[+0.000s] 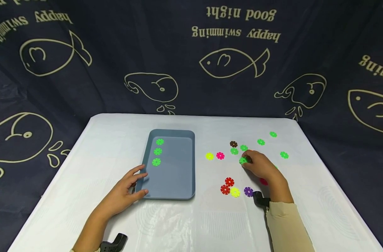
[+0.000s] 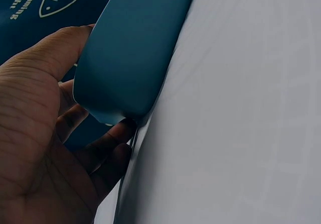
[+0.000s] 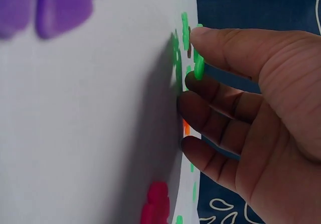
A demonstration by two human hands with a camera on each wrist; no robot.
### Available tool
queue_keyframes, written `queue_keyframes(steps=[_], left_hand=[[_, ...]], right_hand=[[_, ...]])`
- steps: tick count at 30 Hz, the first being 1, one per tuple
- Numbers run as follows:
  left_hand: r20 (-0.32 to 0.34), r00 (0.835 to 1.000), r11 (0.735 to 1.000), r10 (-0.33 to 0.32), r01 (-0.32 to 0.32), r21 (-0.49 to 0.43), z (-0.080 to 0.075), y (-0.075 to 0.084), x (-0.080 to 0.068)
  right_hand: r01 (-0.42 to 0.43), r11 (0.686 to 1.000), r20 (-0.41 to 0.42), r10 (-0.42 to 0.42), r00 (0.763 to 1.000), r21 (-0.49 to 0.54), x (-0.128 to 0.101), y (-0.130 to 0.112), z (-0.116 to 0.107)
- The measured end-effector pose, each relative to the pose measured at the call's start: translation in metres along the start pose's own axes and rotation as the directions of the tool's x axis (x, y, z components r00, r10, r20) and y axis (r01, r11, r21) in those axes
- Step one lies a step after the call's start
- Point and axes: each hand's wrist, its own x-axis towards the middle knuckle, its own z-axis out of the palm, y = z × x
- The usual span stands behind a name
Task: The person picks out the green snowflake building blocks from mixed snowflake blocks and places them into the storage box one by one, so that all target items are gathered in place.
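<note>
Table (image 1: pixel 93 154) under white cloth, our right hand (image 1: pixel 262 166) pinching a green disc (image 1: pixel 243 160) among scattered discs, our left hand (image 1: pixel 126 192) gripping the blue tray (image 1: pixel 175 182) corner, 3 green discs (image 1: pixel 158 151) inside.

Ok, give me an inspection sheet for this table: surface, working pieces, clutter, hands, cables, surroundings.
Surface: white tablecloth, lightly creased.
Job's things: blue tray holding three green discs in a row; green disc pinched in the right hand.
Clutter: loose green, red, yellow, pink, purple and brown discs lying right of the tray.
Hands: left hand grips the tray's near left corner; right hand pinches the green disc just above the cloth.
Cables: nothing seen.
Surroundings: dark blue fish-print cloth behind and beside the table.
</note>
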Motion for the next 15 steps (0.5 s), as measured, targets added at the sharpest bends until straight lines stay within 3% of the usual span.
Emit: queue_keyframes(steps=[15], left_hand=[[-0.002, 1.000, 1.000, 0.015, -0.015, 0.013, 0.0002, 0.0005, 0.0000]], right_hand=[[0.011, 0.999, -0.027, -0.010, 1.000, 0.039, -0.0018, -0.0028, -0.0031]])
